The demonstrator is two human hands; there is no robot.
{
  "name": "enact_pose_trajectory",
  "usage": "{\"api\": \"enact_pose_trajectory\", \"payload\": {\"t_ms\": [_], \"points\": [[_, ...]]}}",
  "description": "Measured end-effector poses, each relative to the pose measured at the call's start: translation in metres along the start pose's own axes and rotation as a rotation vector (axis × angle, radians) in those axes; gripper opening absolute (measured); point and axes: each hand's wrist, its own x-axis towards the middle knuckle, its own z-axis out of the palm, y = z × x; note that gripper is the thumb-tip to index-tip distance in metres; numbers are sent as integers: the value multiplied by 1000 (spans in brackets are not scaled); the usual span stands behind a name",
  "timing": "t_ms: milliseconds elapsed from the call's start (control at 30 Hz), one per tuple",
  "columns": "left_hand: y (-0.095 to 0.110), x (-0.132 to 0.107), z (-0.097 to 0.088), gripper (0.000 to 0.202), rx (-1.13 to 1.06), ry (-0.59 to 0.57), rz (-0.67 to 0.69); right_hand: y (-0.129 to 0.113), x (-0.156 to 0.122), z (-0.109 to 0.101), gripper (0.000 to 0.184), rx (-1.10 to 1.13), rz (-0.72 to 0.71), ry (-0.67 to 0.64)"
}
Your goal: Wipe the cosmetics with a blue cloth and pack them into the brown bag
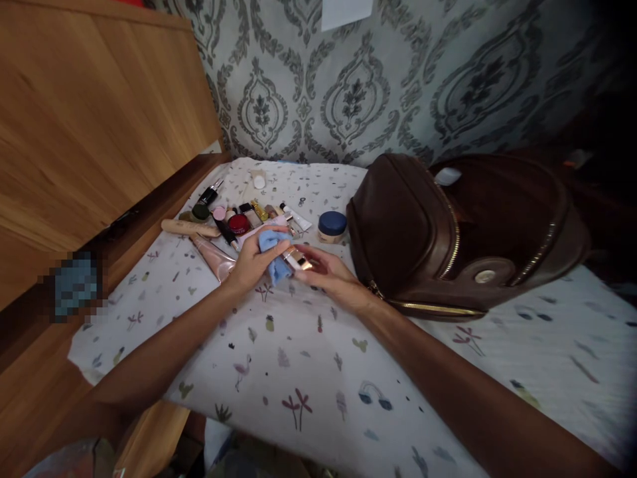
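Note:
My left hand (251, 263) is closed around a small blue cloth (277, 255), pressing it against a slim gold-toned cosmetic tube (298, 259). My right hand (332, 275) pinches the other end of that tube, fingers curled. Both hands hover just above a white bedsheet (298, 358) with small printed figures. Right behind them lies a cluster of makeup items (239, 216): a red-lidded pot, a pink compact, dark tubes, a wooden-handled brush (189, 228).
A blue-lidded jar (332, 226) stands between the makeup and a large brown leather bag (448, 232), which lies open on the right. A clear pink pouch (213, 259) sits left of my hand. Wooden headboard at left, patterned wall behind.

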Motion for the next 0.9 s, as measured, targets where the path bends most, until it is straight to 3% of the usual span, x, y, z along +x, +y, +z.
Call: {"api": "enact_pose_trajectory", "payload": {"t_ms": [100,167,267,467,567,700,800,900], "points": [[6,-6,2,40,140,56,80,0,-1,1,66,-66,10,-74],[9,-10,4,44,197,48,127,-3,-1,3,61,-63,-1,-51],[10,-17,6,55,232,-47,235,-7,-2,6,52,17,-53,15],[4,-19,6,63,505,-324,605,-7,-1,7,38,199,-72,75],[-1,-16,5,64,620,-352,748,-5,0,4,40,286,-39,105],[-9,-13,3,67,676,-268,661,-5,-1,4,39,349,-25,78],[-15,-11,2,78,635,-205,533,-6,-3,5,39,314,-26,29],[-19,-9,2,82,561,-197,498,-5,-4,7,41,288,-27,6]]}}
